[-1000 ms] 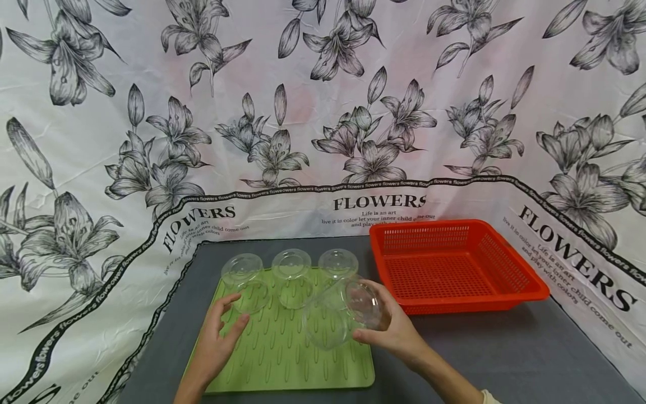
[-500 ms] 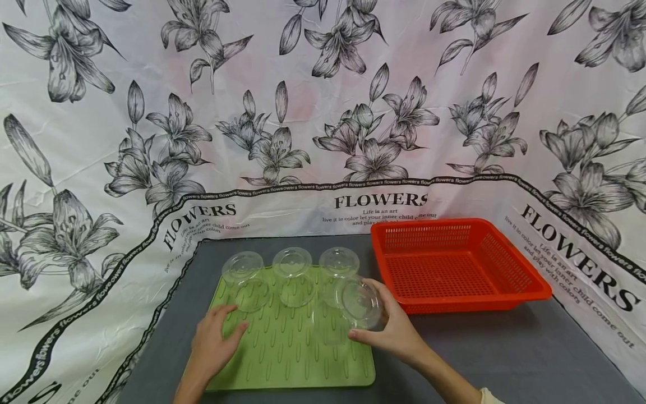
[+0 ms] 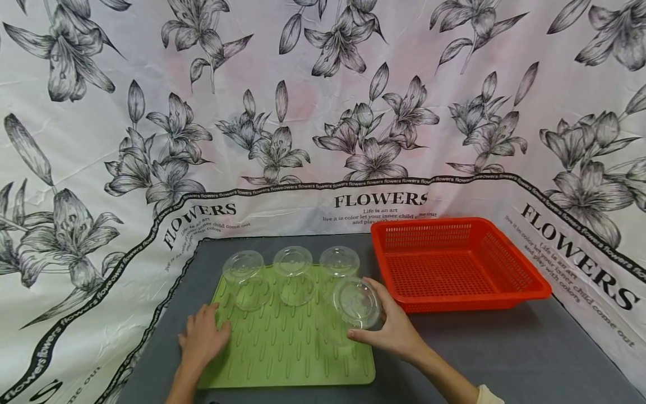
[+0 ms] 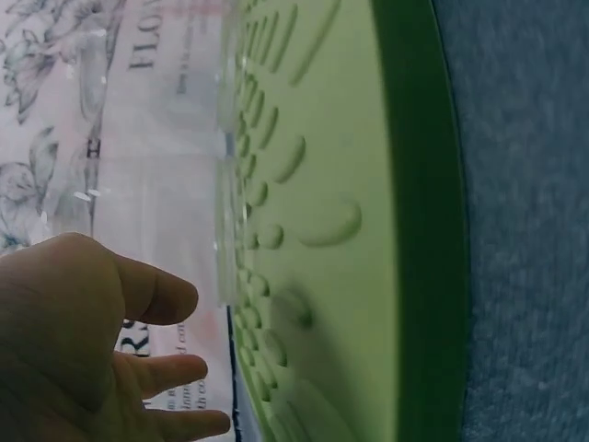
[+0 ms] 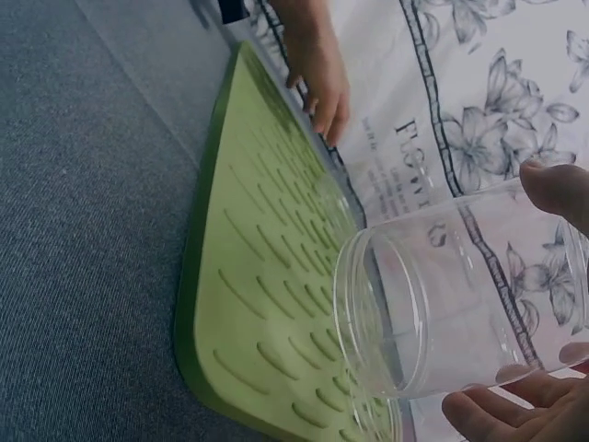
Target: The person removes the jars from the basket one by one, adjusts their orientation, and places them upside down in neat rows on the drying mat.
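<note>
My right hand (image 3: 396, 328) grips a clear plastic jar (image 3: 356, 303) by its sides, near the base. The right wrist view shows its threaded mouth (image 5: 354, 313) pointing down at the green ridged mat (image 3: 282, 365); whether the rim touches I cannot tell. Behind it, a row of similar clear jars stands along the mat's far side: a left jar (image 3: 244, 266), a middle jar (image 3: 292, 262) and a right jar (image 3: 340, 261). My left hand (image 3: 202, 339) hovers at the mat's left edge, fingers spread and holding nothing, as the left wrist view (image 4: 64, 331) confirms.
A red plastic basket (image 3: 459, 303) with perforated walls stands right of the mat at the back. Grey cloth (image 3: 484, 359) covers the table around the mat. A white curtain (image 3: 282, 213) printed with flowers hangs behind and at both sides.
The jar in my right hand has turned from tilted to more upright, its mouth coming down over the mat's right part. My left hand has moved left, away from the jars.
</note>
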`<state>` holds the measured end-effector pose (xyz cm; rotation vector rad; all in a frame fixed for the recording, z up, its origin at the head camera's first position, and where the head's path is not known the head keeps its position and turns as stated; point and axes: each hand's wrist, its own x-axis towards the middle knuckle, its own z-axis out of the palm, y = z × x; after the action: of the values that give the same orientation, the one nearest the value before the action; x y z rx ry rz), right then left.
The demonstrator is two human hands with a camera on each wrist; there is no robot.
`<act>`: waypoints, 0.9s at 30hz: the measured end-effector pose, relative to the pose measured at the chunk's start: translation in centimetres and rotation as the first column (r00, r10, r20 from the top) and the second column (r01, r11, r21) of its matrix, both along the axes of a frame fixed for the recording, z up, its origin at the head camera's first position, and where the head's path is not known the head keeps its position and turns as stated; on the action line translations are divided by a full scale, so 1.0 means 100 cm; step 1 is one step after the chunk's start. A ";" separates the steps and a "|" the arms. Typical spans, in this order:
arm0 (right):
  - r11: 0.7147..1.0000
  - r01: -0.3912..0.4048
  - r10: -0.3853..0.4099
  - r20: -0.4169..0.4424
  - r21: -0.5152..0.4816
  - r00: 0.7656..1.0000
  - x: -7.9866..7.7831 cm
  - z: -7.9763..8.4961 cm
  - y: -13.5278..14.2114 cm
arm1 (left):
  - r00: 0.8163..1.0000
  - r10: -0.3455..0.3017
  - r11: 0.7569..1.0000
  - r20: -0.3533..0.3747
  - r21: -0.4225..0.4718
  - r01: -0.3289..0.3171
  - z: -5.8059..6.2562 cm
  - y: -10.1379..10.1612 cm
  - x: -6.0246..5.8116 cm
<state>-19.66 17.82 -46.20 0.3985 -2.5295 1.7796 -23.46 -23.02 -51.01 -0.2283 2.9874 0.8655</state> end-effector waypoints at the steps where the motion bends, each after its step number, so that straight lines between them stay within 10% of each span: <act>1: 1.000 0.000 0.000 0.002 0.004 1.000 0.000 0.000 0.000 | 1.000 -0.001 1.000 0.017 0.002 0.001 -0.001 -0.002 -0.001; 27: 0.980 0.010 -0.008 -0.012 0.198 1.000 -0.005 -0.017 -0.006 | 0.983 -0.056 0.998 0.176 0.020 0.054 -0.020 -0.018 -0.016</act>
<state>-20.12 17.27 -47.85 0.4001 -2.7053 1.5224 -25.01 -24.79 -52.99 -0.2090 2.8091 0.8161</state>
